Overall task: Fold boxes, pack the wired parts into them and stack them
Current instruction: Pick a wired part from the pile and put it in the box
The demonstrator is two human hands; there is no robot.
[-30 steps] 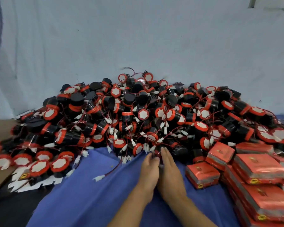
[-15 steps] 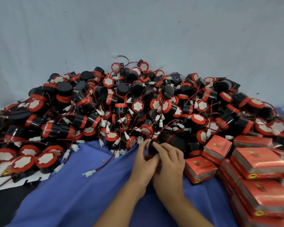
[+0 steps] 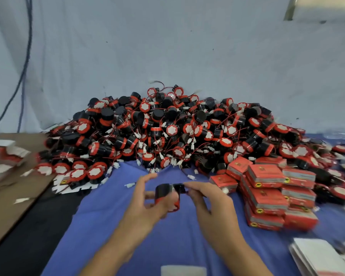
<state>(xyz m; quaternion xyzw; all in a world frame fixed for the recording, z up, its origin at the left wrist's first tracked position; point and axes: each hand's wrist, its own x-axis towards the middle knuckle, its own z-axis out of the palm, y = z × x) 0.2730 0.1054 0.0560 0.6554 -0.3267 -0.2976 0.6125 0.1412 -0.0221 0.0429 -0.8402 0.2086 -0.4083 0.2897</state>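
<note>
A big pile of wired parts point(image 3: 167, 132), black cylinders with red rims and white plugs, fills the back of the blue cloth point(image 3: 112, 226). One black and red wired part point(image 3: 166, 197) is lifted clear of the pile, just above the cloth. My left hand point(image 3: 145, 206) holds its body between thumb and fingers. My right hand point(image 3: 209, 204) pinches the small black piece at its top. A stack of packed red boxes point(image 3: 267, 194) stands to the right of my hands.
Flat unfolded boxes point(image 3: 2, 156) lie on brown cardboard at the left, and more flat white blanks point(image 3: 323, 257) at the lower right. Another white blank point(image 3: 182, 270) lies at the bottom edge. A pale wall with a dark cable point(image 3: 26, 56) stands behind the pile.
Both hands have drawn back from the pile's front edge toward me, lifting one wired part out of it. The camera view has tilted and widened.
</note>
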